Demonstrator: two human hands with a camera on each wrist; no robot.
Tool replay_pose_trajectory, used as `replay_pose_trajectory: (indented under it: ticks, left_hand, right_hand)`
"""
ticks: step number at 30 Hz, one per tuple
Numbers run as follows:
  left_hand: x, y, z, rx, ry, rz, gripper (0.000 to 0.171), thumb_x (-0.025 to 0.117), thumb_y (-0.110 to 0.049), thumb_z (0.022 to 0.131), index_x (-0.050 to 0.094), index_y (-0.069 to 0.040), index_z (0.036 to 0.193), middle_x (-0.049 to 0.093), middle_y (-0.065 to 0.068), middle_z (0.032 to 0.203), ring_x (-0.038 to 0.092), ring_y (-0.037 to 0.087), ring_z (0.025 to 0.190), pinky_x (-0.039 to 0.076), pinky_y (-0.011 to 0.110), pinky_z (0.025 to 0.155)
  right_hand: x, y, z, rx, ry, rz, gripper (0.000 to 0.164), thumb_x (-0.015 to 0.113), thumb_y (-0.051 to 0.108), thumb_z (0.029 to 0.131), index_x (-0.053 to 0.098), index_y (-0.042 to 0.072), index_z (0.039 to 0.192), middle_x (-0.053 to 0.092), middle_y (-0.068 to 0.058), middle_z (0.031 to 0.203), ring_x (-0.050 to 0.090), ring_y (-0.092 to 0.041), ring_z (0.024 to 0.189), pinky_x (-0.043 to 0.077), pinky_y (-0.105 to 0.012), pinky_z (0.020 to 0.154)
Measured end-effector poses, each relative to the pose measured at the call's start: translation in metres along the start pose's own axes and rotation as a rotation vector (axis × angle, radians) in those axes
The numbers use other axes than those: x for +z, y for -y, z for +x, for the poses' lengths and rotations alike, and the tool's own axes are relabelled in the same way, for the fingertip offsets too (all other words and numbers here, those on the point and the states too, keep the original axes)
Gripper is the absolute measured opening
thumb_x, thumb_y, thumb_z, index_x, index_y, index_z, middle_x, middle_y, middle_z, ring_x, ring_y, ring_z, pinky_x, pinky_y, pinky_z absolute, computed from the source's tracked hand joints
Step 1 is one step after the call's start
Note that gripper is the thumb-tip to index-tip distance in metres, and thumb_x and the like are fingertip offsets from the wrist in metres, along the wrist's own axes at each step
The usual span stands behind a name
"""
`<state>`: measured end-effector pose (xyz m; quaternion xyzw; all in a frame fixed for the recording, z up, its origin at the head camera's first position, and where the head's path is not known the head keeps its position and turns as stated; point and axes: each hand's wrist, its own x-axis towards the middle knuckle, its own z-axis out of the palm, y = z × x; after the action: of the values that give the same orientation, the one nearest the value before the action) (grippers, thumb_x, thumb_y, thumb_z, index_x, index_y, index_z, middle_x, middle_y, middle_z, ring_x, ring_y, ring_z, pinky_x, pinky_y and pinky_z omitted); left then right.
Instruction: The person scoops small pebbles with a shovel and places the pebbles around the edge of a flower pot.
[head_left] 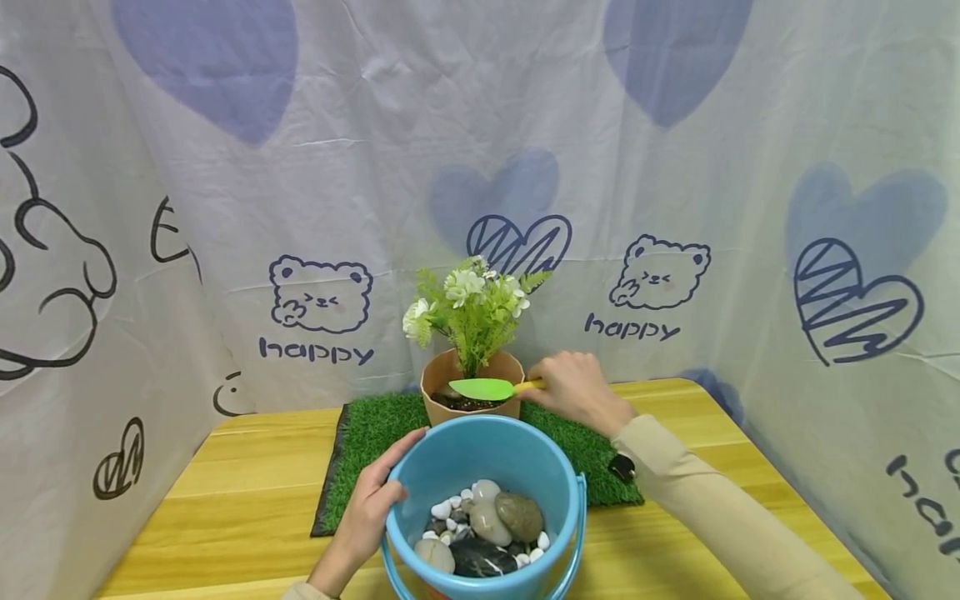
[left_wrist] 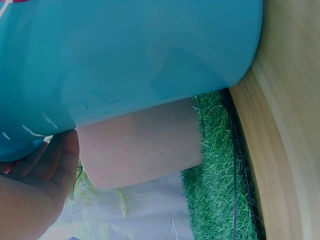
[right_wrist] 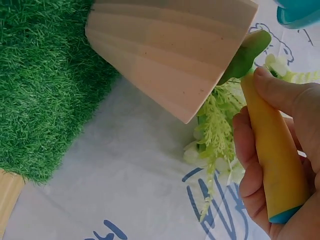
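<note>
My right hand [head_left: 573, 387] grips the yellow handle of a toy trowel [head_left: 483, 389]; its green blade lies over the dark soil at the mouth of a flowerpot [head_left: 442, 408]. In the right wrist view, fingers and thumb wrap round the trowel's handle [right_wrist: 275, 150]. White flowers with green leaves [head_left: 472, 304] rise from the pot. In front stands a blue bucket [head_left: 487, 442] with stones [head_left: 491, 521] and white pebbles inside. My left hand [head_left: 367, 504] holds the bucket's left rim, thumb on top and fingers along the outside. Whether the blade touches soil, I cannot tell.
A green turf mat [head_left: 378, 425] lies under the pot on the wooden table [head_left: 262, 467]. The bucket's handle [head_left: 580, 533] hangs down at its right side. Behind and beside the table hangs a white printed curtain [head_left: 405, 167].
</note>
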<state>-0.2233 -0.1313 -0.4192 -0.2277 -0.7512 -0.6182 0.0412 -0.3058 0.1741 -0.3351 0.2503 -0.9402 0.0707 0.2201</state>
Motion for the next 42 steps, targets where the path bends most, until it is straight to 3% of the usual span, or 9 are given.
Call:
replay_pose_trajectory:
  ticks: [6,15,28,42]
  left_hand:
    - [0.0,0.001,-0.001,-0.015,0.001,-0.005,0.071,0.038,0.001,0.08,0.042,-0.017,0.149,0.049,0.015,0.146,0.058,0.037,0.122,0.054,0.031,0.087]
    - [-0.001,0.0,-0.001,0.015,-0.005,0.007,0.071,0.038,0.001,0.079,0.043,-0.014,0.148,0.049,0.016,0.146,0.057,0.038,0.122,0.054,0.032,0.088]
    - [0.0,0.0,-0.002,0.023,0.004,-0.003,0.071,0.038,0.002,0.08,0.043,-0.014,0.148,0.049,0.018,0.146,0.057,0.038,0.123,0.054,0.031,0.089]
    - [0.001,-0.002,0.0,0.03,-0.007,0.014,0.072,0.039,0.002,0.079,0.044,-0.016,0.148,0.048,0.015,0.147,0.057,0.038,0.124,0.054,0.03,0.088]
  right_hand:
    - [-0.007,0.003,-0.009,-0.008,-0.009,0.03,0.027,0.07,0.048,0.085,0.078,0.022,0.08,0.055,0.013,0.056,0.04,-0.004,0.044,0.032,-0.023,0.042]
    - [-0.017,0.011,-0.023,-0.006,-0.046,0.117,0.027,0.071,0.047,0.083,0.079,0.021,0.086,0.052,0.015,0.056,0.035,-0.002,0.044,0.029,-0.021,0.042]
    - [-0.016,0.016,-0.041,-0.044,-0.117,0.157,0.021,0.073,0.043,0.083,0.076,0.023,0.08,0.057,0.015,0.061,0.037,0.001,0.046,0.032,-0.019,0.044]
    - [-0.015,0.021,-0.058,-0.089,-0.144,0.188,0.023,0.072,0.047,0.083,0.078,0.025,0.086,0.067,0.015,0.069,0.041,0.006,0.049,0.033,-0.016,0.046]
